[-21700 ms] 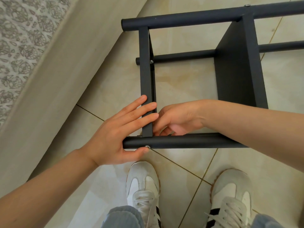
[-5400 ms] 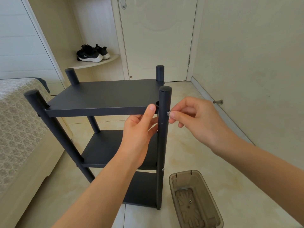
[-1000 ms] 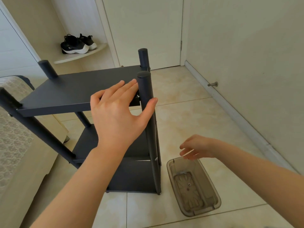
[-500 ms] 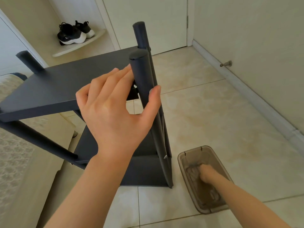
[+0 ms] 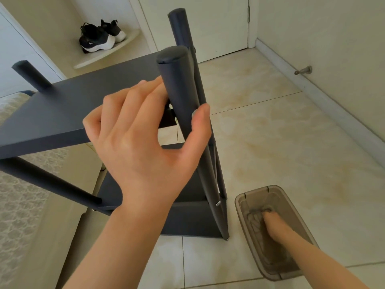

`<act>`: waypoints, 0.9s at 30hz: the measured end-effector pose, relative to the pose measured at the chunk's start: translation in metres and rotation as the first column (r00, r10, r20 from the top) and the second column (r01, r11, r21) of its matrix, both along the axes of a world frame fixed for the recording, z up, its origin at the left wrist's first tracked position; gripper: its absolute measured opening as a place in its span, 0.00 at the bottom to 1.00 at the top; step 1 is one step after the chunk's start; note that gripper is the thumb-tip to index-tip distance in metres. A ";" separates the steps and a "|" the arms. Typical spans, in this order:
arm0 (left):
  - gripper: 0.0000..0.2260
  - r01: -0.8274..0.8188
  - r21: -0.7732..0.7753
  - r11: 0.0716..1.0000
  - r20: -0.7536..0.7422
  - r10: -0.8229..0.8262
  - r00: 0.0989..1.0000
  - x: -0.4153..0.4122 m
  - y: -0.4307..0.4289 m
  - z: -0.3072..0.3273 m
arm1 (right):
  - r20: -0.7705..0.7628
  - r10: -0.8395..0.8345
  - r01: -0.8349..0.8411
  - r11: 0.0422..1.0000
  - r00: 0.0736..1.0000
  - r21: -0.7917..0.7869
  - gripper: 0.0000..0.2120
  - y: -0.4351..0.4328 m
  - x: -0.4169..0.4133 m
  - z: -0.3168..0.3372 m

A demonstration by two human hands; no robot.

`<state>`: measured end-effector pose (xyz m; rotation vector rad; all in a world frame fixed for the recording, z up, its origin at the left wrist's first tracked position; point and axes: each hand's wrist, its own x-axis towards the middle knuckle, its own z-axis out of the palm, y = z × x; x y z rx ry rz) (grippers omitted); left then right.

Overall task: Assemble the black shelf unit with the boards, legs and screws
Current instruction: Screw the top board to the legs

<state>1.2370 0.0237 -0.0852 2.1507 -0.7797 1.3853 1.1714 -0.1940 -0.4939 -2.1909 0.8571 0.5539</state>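
We see the black shelf unit (image 5: 62, 113) standing upright on the tiled floor (image 5: 281, 142), just beside the bed (image 5: 18, 195). Its round legs run up and down with their capped tops toward us. Its boards lie flat, one above the other, and their long sides run from left to right.

The front right leg (image 5: 179, 84) rises past the top board (image 5: 52, 126), and the rear right leg (image 5: 181, 28) stands close behind it. A silver screw (image 5: 218, 203) shows low on the front right leg, beside a lower board.

The left end of the top board is cut off by the edge of the view. The lower boards are largely hidden behind the left hand (image 5: 141, 142) and its forearm. A small pale spot sits where the top board's corner meets the front right leg, and we cannot make out what it is.

The left hand pinches the front right leg just below its top. The thumb is on the leg's right side, and the fingers lie along its left side over the corner of the top board.

The right hand (image 5: 273, 224) reaches down into a smoky translucent plastic box (image 5: 241, 215) on the floor, near the foot of the front right leg. It is blurred and dimmed by the box, so we cannot tell how its fingers lie or whether they hold anything.
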 end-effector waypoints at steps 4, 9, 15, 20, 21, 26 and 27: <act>0.20 -0.003 -0.015 1.000 -0.007 0.003 1.000 0.001 0.000 0.000 | 0.040 -0.060 0.059 0.998 0.997 0.035 0.17 -0.012 0.005 0.012; 0.18 -0.012 -0.006 1.000 -0.016 0.012 1.000 0.000 -0.003 0.001 | -0.026 0.030 -0.031 0.998 0.999 -0.049 0.09 -0.030 0.008 0.034; 0.17 -0.040 0.025 0.999 -0.022 0.040 0.999 0.001 -0.003 0.002 | -0.145 0.309 -0.329 0.932 0.940 -0.152 0.13 -0.027 0.025 0.079; 0.20 -0.033 0.055 0.998 -0.052 0.036 0.998 0.002 -0.002 0.004 | -0.332 0.475 -0.528 0.844 0.815 -0.090 0.07 -0.015 0.051 0.140; 0.21 -0.030 0.060 0.998 -0.056 0.033 0.998 0.001 -0.002 0.005 | -0.280 0.482 -0.527 0.843 0.830 -0.109 0.06 -0.015 0.055 0.156; 0.22 -0.002 0.058 0.998 -0.116 0.008 0.993 -0.002 -0.002 0.010 | 0.234 0.394 -0.396 0.917 0.889 -0.042 0.06 -0.011 0.063 0.264; 0.22 -0.004 0.057 0.998 -0.125 0.011 0.992 -0.003 -0.002 0.011 | 0.298 0.375 -0.384 0.923 0.878 -0.029 0.06 -0.007 0.060 0.285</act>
